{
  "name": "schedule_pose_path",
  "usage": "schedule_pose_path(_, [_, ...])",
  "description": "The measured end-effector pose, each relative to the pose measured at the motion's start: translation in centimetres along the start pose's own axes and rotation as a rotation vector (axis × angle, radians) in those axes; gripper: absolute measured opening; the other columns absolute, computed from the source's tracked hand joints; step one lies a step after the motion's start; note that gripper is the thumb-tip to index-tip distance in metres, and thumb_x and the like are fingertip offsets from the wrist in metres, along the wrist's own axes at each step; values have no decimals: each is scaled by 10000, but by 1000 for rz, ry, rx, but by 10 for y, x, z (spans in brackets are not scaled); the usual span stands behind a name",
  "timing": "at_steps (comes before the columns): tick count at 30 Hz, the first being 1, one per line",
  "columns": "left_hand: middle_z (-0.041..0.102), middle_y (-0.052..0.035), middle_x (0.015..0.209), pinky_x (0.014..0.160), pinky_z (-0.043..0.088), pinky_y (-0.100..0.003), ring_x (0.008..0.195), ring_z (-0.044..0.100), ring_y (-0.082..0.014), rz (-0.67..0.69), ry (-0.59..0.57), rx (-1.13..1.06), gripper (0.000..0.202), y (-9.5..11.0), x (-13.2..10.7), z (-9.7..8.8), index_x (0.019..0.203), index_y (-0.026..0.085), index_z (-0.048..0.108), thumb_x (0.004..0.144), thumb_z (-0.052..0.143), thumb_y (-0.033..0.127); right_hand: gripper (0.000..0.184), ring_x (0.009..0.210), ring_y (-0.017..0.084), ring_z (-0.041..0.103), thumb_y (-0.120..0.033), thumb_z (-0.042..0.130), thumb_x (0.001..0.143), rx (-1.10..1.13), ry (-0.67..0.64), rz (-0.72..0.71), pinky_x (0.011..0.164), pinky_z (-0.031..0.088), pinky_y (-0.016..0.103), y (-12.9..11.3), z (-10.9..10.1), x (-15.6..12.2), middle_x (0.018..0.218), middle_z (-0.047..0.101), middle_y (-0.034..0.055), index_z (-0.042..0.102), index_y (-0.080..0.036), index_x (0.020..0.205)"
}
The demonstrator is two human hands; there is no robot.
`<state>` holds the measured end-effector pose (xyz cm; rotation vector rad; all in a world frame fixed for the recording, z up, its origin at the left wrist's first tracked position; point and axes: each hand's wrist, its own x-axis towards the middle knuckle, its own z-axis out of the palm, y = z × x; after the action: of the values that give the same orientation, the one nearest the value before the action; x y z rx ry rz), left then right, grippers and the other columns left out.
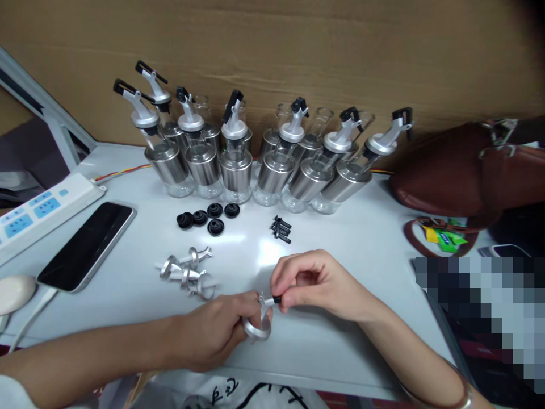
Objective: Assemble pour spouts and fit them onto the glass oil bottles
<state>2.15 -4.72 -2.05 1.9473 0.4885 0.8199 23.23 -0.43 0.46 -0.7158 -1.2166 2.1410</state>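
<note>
My left hand (217, 329) is closed around a silver pourer spout (258, 325) with a ring-shaped cap, held just above the white table (366, 244). My right hand (315, 281) pinches a small black piece (277, 299) against the tip of that spout. Beyond the hands lie several loose silver spouts (187, 271), several black rubber stoppers (208, 217) and a small heap of black pieces (281, 229).
A row of glass and steel oil bottles (264, 156) with pourers stands at the back against cardboard. A black phone (87, 244), a white power strip (40, 207) and a white mouse (15, 292) lie at the left. A brown bag (464, 170) sits at the right.
</note>
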Motion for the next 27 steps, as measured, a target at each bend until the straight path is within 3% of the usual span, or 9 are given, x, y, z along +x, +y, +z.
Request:
schedule_pose_path(4, [512, -2, 813, 697, 512, -248, 728, 546, -127, 9, 6, -41, 197, -4, -2, 2, 959, 239, 364, 900, 316, 58, 256, 671, 70, 631, -184, 738, 774, 65, -87, 64, 661, 502, 191, 2, -3, -1, 809, 662, 9, 722, -183, 1029])
schedule_pose_path(7, [535, -14, 824, 738, 529, -274, 845, 593, -152, 44, 20, -89, 198, -5, 0, 1, 985, 242, 354, 909, 318, 63, 281, 704, 72, 606, -243, 644, 870, 45, -186, 68, 708, 488, 217, 2, -4, -2, 834, 657, 22, 678, -188, 1143])
schedule_pose_path(12, [596, -38, 872, 768, 560, -290, 906, 654, -178, 49, -7, -36, 217, 1, 5, -2, 984, 239, 362, 884, 375, 47, 292, 692, 73, 541, -314, 575, 920, -66, -232, 65, 746, 453, 250, 1, -6, -3, 895, 641, 37, 664, -190, 1169])
schedule_pose_path(17, [620, -46, 850, 725, 584, -288, 813, 676, -176, 17, -13, 41, 174, 2, 3, -2, 992, 232, 368, 903, 383, 83, 337, 701, 86, 487, -366, 547, 930, -112, -288, 89, 728, 411, 260, -1, -6, -5, 911, 585, 42, 628, -156, 1181])
schedule_pose_path(27, [642, -52, 874, 675, 569, -265, 797, 675, -168, -8, -1, 111, 184, 0, 0, 0, 1006, 229, 361, 900, 359, 79, 290, 671, 101, 428, -378, 553, 926, -68, -284, 81, 675, 323, 267, 2, -4, -2, 743, 494, -5, 581, -120, 1056])
